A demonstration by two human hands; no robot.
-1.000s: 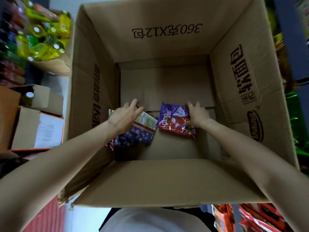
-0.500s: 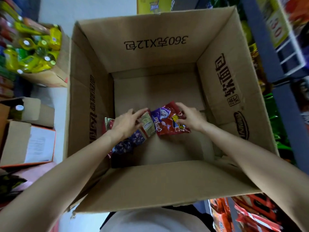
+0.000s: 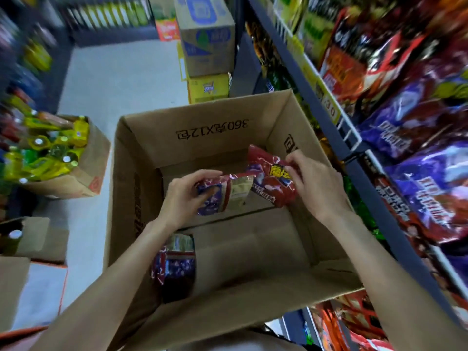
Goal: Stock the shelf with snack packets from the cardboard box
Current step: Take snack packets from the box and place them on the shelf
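Both hands inside the open cardboard box point(image 3: 141, 158), frame centre. Left hand point(image 3: 182, 198) grips a snack packet point(image 3: 228, 193) showing its back label, fingers curled round its left end. Right hand point(image 3: 316, 183) at 3 o'clock of the left hand pinches a red packet point(image 3: 268, 178) by its upper right edge, thumb and fingers clamped on it. The two packets overlap at their inner edges, both held above the box floor. More packets point(image 3: 177, 259) lie in the box's near-left corner, at 6 o'clock of the left hand. Shelf point(image 3: 326, 115) with purple and red snack bags point(image 3: 430, 178) runs along 1–4 o'clock, just beside the box. Carton of yellow-green bottles point(image 3: 50, 153) at 9 o'clock on the floor. Stacked cartons point(image 3: 207, 41) at 12 o'clock.
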